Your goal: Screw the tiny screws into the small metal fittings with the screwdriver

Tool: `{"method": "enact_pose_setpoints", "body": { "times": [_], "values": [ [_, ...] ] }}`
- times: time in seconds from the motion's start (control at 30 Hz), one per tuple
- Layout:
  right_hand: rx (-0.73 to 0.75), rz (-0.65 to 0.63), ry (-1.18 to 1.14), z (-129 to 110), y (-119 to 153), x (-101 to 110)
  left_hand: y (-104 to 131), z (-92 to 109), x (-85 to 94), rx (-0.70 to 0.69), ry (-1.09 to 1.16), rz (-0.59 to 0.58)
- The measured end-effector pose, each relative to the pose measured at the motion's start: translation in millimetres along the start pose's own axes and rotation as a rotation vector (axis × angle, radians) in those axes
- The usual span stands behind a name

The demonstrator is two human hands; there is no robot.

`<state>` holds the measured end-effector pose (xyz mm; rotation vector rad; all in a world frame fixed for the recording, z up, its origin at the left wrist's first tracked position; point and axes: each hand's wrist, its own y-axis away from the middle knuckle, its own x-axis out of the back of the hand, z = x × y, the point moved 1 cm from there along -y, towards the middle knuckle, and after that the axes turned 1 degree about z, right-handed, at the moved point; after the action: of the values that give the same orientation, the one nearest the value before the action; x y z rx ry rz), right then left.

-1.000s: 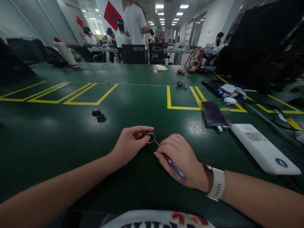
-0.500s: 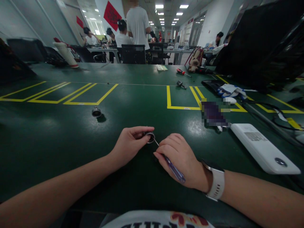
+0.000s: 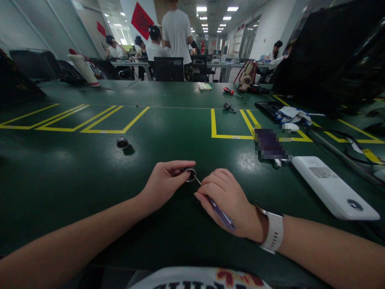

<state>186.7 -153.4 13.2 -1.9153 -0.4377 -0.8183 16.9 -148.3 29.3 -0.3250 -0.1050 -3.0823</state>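
Between the thumb and fingers of my left hand point(image 3: 164, 182) is a small round metal part point(image 3: 190, 175) with an open rim, partly covered by the fingertips. My right hand point(image 3: 225, 200) grips a screwdriver with a clear purple handle point(image 3: 223, 216). Its thin shaft point(image 3: 197, 180) slants up to the left, and the tip meets the inside of the ring-shaped rim. Farther left on the green table, a similar round metal part point(image 3: 122, 142) stands alone.
A white power bank point(image 3: 333, 186) lies at the right beside a blurred phone point(image 3: 270, 143). Farther back are a dark metal piece point(image 3: 229, 107), a red-handled screwdriver point(image 3: 230, 91) and white gloves point(image 3: 291, 115). Yellow tape marks the table point(image 3: 168, 124). People sit and stand beyond.
Both hands, the metal part and the screwdriver hold almost the same pose. In the background, the standing person has shifted slightly to the right.
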Motion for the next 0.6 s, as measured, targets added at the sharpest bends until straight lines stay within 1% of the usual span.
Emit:
{"method": "enact_pose_setpoints", "body": {
  "times": [0.17,0.3,0.37,0.5,0.6],
  "values": [
    [-0.024,-0.018,0.002,-0.1,-1.7,0.5,2.8,0.5,-1.5,-0.012,0.009,-0.031],
    [-0.031,-0.024,-0.019,0.3,-2.1,0.9,3.8,1.7,-1.6,-0.015,0.015,-0.031],
    [-0.026,-0.01,-0.043,0.0,-1.8,1.9,2.9,1.5,-0.6,-0.019,0.005,-0.025],
    [0.011,0.064,-0.134,-1.2,0.1,5.0,-0.4,-0.2,2.0,-0.002,-0.014,-0.009],
    [-0.012,0.082,-0.228,-0.1,1.0,6.5,-2.5,-1.2,3.6,0.018,-0.028,0.012]
  ]
}}
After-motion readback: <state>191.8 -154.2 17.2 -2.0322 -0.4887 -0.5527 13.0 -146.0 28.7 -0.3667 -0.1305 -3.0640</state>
